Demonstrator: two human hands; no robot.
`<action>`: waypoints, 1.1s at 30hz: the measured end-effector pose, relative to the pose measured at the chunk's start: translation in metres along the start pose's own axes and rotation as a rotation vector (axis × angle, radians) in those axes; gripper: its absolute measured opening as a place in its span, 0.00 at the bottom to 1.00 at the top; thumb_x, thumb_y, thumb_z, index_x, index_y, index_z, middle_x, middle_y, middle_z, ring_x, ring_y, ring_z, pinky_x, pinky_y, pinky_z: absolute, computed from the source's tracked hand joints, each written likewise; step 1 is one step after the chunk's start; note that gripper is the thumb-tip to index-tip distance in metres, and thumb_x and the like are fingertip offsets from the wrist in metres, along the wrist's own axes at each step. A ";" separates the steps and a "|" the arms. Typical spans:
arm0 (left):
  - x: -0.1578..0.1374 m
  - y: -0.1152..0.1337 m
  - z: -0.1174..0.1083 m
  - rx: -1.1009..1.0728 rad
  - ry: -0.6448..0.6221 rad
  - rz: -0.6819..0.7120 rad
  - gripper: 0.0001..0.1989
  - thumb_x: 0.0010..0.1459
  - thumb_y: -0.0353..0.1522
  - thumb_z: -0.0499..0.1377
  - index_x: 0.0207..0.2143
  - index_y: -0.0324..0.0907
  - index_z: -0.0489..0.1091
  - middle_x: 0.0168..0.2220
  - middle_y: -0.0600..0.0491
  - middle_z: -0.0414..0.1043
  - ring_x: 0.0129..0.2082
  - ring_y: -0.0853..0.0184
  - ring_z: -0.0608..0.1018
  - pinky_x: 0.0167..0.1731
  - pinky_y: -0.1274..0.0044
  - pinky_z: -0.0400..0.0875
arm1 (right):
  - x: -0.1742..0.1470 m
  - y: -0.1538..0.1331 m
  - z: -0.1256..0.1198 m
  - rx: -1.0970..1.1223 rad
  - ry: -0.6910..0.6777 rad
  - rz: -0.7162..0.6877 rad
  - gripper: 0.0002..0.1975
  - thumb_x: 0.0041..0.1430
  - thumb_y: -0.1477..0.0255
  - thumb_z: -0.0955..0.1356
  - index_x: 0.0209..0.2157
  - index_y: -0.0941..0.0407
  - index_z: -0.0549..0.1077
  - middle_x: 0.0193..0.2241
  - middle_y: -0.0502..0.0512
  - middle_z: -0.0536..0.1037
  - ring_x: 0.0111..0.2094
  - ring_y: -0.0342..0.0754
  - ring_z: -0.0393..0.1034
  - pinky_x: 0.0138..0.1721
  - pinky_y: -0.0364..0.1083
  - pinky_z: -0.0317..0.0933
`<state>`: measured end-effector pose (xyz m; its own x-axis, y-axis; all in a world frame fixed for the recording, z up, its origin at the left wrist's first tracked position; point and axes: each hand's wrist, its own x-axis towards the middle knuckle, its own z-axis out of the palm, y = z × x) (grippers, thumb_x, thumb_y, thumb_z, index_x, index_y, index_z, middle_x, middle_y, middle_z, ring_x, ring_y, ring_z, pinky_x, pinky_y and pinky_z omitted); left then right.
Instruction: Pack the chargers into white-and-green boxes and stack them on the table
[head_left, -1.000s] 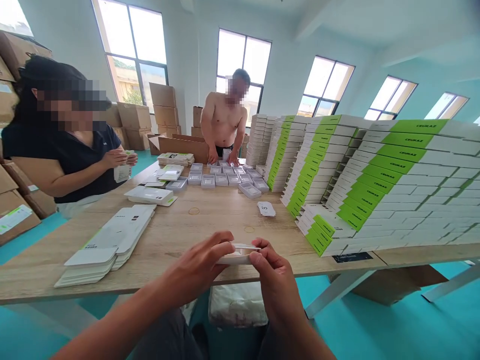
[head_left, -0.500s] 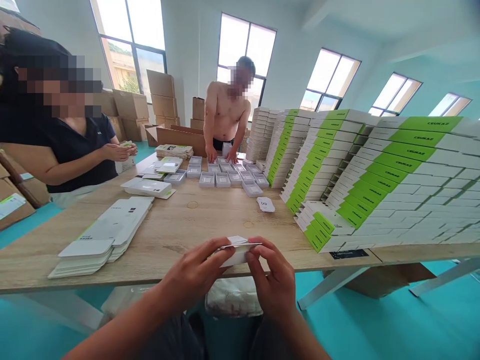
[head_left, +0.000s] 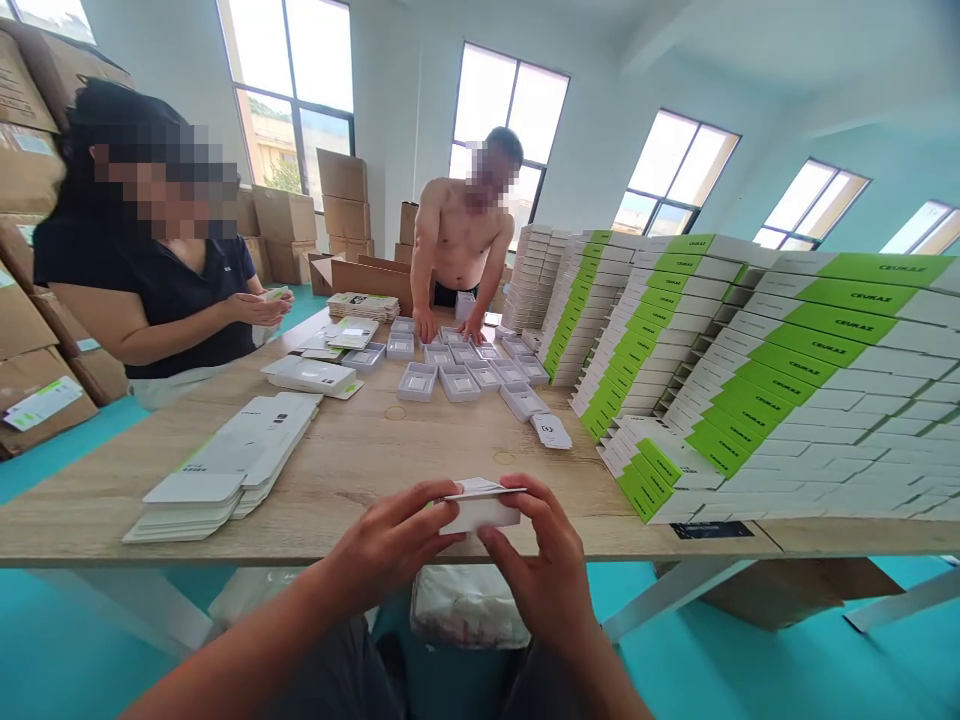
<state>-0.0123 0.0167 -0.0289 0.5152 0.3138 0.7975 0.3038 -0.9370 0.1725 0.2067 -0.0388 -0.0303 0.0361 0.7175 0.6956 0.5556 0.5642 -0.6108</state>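
Pale wood-grain tabletop [head_left: 420, 455] is stretching across a bright room. Closest in, a small white box [head_left: 491, 514] is hovering at its near edge, held between both hands: the left hand [head_left: 405, 535] is gripping its left end, while the right hand [head_left: 547, 555] is pressing fingers along its top right, thumb underneath. To the left, flat cartons [head_left: 236, 455] are lying in a low stack; to the right, white-and-green boxes [head_left: 780, 380] are rising in tall rows. Between them, printed cards [head_left: 553, 431] are sitting just beside a cluster of plastic trays [head_left: 459, 383]. On the left, a co-worker in a dark top [head_left: 172, 300] is holding a small white item [head_left: 276, 295]. Across the table, another co-worker [head_left: 461, 240] is reaching down among the trays. Farther back, brown cartons [head_left: 346, 205] are standing below windows [head_left: 289, 90].
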 end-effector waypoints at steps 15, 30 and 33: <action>0.023 -0.026 -0.011 -0.022 0.035 -0.238 0.14 0.67 0.40 0.60 0.53 0.47 0.71 0.49 0.48 0.81 0.48 0.61 0.83 0.50 0.70 0.80 | 0.047 0.012 -0.014 -0.016 -0.138 -0.180 0.21 0.67 0.76 0.67 0.58 0.45 0.73 0.52 0.56 0.79 0.55 0.53 0.74 0.53 0.51 0.73; 0.025 -0.056 0.011 0.019 -0.226 0.090 0.31 0.61 0.20 0.58 0.63 0.54 0.63 0.65 0.46 0.67 0.70 0.54 0.62 0.67 0.49 0.55 | 0.050 0.050 0.006 0.430 -0.230 0.562 0.22 0.64 0.53 0.68 0.48 0.56 0.72 0.33 0.58 0.85 0.32 0.53 0.81 0.33 0.51 0.75; 0.033 -0.084 0.027 -0.105 -0.229 0.024 0.23 0.61 0.23 0.58 0.58 0.48 0.68 0.55 0.43 0.77 0.59 0.58 0.76 0.61 0.61 0.69 | 0.065 0.091 -0.006 0.158 -0.214 0.485 0.22 0.64 0.51 0.66 0.41 0.56 0.78 0.37 0.61 0.85 0.39 0.57 0.81 0.43 0.57 0.74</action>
<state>0.0012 0.1097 -0.0326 0.6927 0.3069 0.6527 0.2108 -0.9516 0.2237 0.2646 0.0567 -0.0386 0.0781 0.9681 0.2382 0.3857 0.1910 -0.9027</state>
